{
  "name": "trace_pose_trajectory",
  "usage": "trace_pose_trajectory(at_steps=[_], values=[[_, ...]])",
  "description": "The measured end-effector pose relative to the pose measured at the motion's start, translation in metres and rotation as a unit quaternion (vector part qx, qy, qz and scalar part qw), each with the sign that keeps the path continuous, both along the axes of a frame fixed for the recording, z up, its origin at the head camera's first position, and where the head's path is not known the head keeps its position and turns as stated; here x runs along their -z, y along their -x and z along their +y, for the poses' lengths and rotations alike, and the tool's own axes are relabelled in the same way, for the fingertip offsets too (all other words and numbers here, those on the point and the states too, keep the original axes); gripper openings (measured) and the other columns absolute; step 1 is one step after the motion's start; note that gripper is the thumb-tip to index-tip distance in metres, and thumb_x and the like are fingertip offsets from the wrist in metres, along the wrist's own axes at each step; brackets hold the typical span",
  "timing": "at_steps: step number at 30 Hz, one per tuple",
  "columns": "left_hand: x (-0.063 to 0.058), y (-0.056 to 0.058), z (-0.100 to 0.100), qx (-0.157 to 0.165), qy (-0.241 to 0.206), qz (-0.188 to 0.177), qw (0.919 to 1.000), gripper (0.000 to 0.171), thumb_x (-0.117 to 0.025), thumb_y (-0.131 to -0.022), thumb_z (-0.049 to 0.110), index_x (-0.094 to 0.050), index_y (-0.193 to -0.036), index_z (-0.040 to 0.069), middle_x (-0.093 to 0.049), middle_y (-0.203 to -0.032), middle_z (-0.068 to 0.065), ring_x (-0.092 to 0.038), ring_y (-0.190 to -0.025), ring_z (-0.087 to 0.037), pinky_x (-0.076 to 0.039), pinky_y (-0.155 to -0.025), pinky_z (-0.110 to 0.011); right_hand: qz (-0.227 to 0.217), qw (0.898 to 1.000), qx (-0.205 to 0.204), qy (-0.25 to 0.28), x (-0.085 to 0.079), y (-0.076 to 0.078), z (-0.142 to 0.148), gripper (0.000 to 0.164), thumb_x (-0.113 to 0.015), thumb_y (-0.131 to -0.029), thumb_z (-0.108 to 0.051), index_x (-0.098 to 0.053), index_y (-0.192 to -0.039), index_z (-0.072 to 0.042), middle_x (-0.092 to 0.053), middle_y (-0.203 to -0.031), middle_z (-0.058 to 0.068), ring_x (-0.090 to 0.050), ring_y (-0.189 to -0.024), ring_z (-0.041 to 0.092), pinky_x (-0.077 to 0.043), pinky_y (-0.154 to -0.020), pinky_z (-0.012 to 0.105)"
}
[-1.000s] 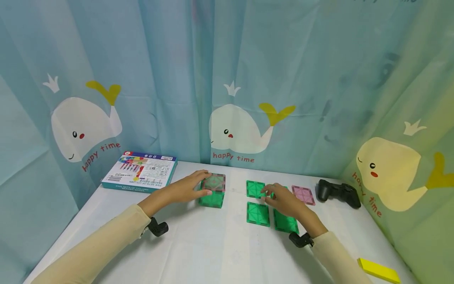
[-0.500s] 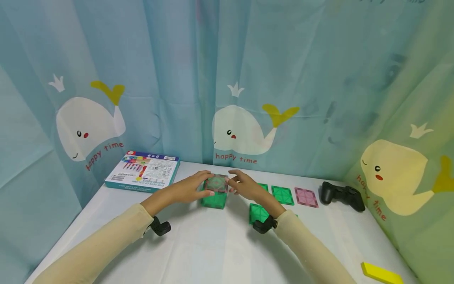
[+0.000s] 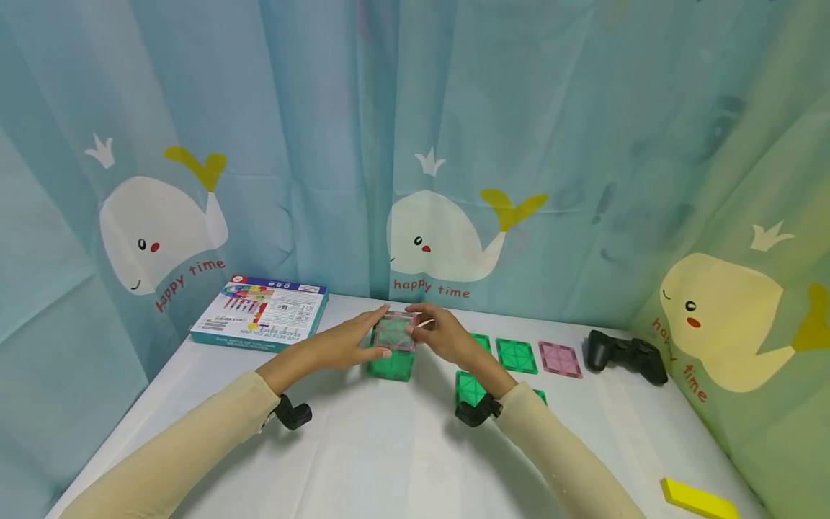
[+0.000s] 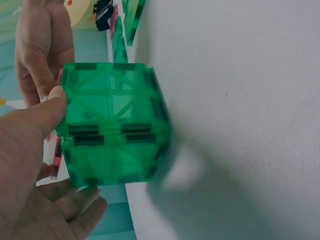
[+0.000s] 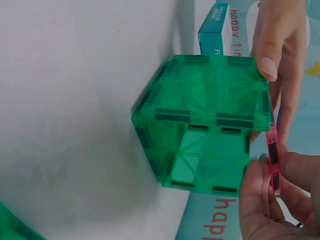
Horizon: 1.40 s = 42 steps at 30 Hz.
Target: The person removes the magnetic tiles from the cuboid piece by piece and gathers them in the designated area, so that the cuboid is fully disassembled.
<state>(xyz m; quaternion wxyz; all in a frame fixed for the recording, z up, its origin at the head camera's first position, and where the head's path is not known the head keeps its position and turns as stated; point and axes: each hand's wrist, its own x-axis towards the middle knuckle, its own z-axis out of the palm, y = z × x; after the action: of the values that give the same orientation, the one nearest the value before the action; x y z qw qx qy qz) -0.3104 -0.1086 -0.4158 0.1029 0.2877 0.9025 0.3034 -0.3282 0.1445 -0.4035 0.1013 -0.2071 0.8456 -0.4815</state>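
A cube of green translucent magnetic tiles [image 3: 390, 366] stands on the white table. My left hand [image 3: 342, 343] holds it from the left, thumb at the near side and fingers toward the far side. On its top lies a pink magnetic tile [image 3: 394, 334], seen edge-on in the right wrist view. My right hand [image 3: 447, 336] pinches that pink tile's right edge between thumb and fingers. In the left wrist view two green walls [image 4: 110, 95] meet along one edge. Whether the pink tile sits flush all round cannot be told.
Flat on the table to the right lie several green tiles [image 3: 516, 356] and another pink tile [image 3: 560, 360]. A black game controller [image 3: 625, 357] is beyond them. A boxed toy set [image 3: 261, 315] sits back left, and a yellow block [image 3: 699, 498] front right.
My right hand has moved left from above the loose green tiles to the cube and now pinches the pink tile's edge. My left hand has stayed at the cube.
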Motion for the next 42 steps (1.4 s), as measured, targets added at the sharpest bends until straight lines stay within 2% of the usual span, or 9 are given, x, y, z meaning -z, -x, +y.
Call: trace_pose_trajectory(at_steps=[3, 7, 10, 15, 21, 28, 34, 36, 42], values=[[-0.001, 0.000, 0.000, 0.006, -0.012, -0.003, 0.9999, 0.100, -0.063, -0.105, 0.051, 0.002, -0.171, 0.016, -0.010, -0.177, -0.013, -0.018, -0.162, -0.034, -0.024, -0.129, -0.055, 0.017, 1.000, -0.012, 0.006, -0.005, -0.001, 0.002, 0.041, -0.064, -0.107, -0.010, -0.058, -0.146, -0.001, -0.064, -0.125, 0.022, -0.073, -0.105, 0.030, -0.060, -0.094, 0.057], [-0.001, 0.000, 0.000, 0.015, -0.030, -0.009, 0.9994, 0.103, -0.064, -0.105, 0.048, 0.009, -0.170, 0.014, -0.002, -0.178, -0.012, -0.011, -0.163, -0.032, -0.020, -0.130, -0.055, -0.012, 0.999, -0.021, 0.041, -0.012, -0.002, 0.007, 0.039, -0.065, -0.106, -0.008, -0.060, -0.143, -0.001, -0.062, -0.120, 0.024, -0.071, -0.109, 0.040, -0.061, -0.096, 0.053], [-0.001, 0.000, 0.001, 0.007, -0.020, -0.015, 0.9997, 0.101, -0.064, -0.105, 0.050, 0.003, -0.171, 0.011, -0.006, -0.177, -0.014, -0.014, -0.163, -0.033, -0.022, -0.130, -0.055, -0.029, 0.998, -0.017, 0.058, -0.016, -0.003, 0.014, 0.038, -0.065, -0.105, -0.008, -0.061, -0.143, -0.002, -0.060, -0.119, 0.023, -0.069, -0.112, 0.042, -0.061, -0.096, 0.051], [-0.001, -0.001, 0.001, 0.003, 0.010, -0.001, 0.9999, 0.091, -0.063, -0.105, 0.052, -0.019, -0.169, 0.005, -0.021, -0.174, -0.018, -0.023, -0.161, -0.036, -0.026, -0.128, -0.055, -0.018, 0.998, -0.002, 0.055, -0.017, -0.004, 0.031, 0.040, -0.066, -0.105, -0.010, -0.060, -0.144, -0.004, -0.061, -0.122, 0.021, -0.070, -0.108, 0.031, -0.061, -0.096, 0.049], [-0.002, -0.002, 0.000, 0.009, 0.019, 0.010, 0.9997, 0.086, -0.063, -0.106, 0.048, -0.025, -0.166, 0.000, -0.023, -0.172, -0.020, -0.024, -0.160, -0.038, -0.026, -0.128, -0.056, -0.001, 0.999, 0.034, 0.043, -0.027, -0.010, 0.065, 0.047, -0.065, -0.107, -0.014, -0.054, -0.152, -0.006, -0.056, -0.128, 0.021, -0.069, -0.111, 0.029, -0.060, -0.099, 0.047], [0.000, -0.001, 0.001, 0.009, 0.021, 0.018, 0.9996, 0.087, -0.061, -0.106, 0.050, -0.026, -0.166, -0.001, -0.023, -0.173, -0.019, -0.026, -0.159, -0.038, -0.026, -0.128, -0.056, 0.014, 0.998, 0.055, 0.024, -0.029, -0.029, 0.133, 0.045, -0.063, -0.108, -0.016, -0.054, -0.151, -0.004, -0.055, -0.125, 0.024, -0.070, -0.105, 0.031, -0.062, -0.086, 0.029], [0.002, 0.000, -0.001, 0.011, 0.026, 0.023, 0.9993, 0.085, -0.056, -0.107, 0.053, -0.025, -0.167, 0.001, -0.021, -0.174, -0.017, -0.023, -0.161, -0.037, -0.024, -0.129, -0.057, 0.015, 0.998, 0.064, 0.005, -0.022, -0.053, 0.212, 0.046, -0.062, -0.108, -0.011, -0.050, -0.149, 0.007, -0.059, -0.119, 0.021, -0.069, -0.096, 0.013, -0.061, -0.076, 0.026], [0.001, -0.001, -0.001, 0.009, 0.028, 0.023, 0.9993, 0.084, -0.054, -0.108, 0.053, -0.025, -0.167, 0.002, -0.021, -0.175, -0.016, -0.022, -0.161, -0.036, -0.024, -0.129, -0.057, 0.018, 0.998, 0.066, 0.002, -0.015, -0.059, 0.238, 0.046, -0.062, -0.107, -0.007, -0.049, -0.147, 0.012, -0.062, -0.116, 0.020, -0.067, -0.094, 0.010, -0.062, -0.081, 0.026], [0.000, 0.000, -0.001, 0.010, 0.033, 0.025, 0.9991, 0.083, -0.053, -0.108, 0.053, -0.025, -0.167, 0.001, -0.021, -0.174, -0.017, -0.022, -0.161, -0.037, -0.023, -0.129, -0.056, -0.062, 0.994, 0.088, -0.035, 0.004, -0.076, 0.296, 0.051, -0.065, -0.107, -0.013, -0.047, -0.147, 0.013, -0.061, -0.120, 0.015, -0.065, -0.097, 0.010, -0.061, -0.083, 0.028]])
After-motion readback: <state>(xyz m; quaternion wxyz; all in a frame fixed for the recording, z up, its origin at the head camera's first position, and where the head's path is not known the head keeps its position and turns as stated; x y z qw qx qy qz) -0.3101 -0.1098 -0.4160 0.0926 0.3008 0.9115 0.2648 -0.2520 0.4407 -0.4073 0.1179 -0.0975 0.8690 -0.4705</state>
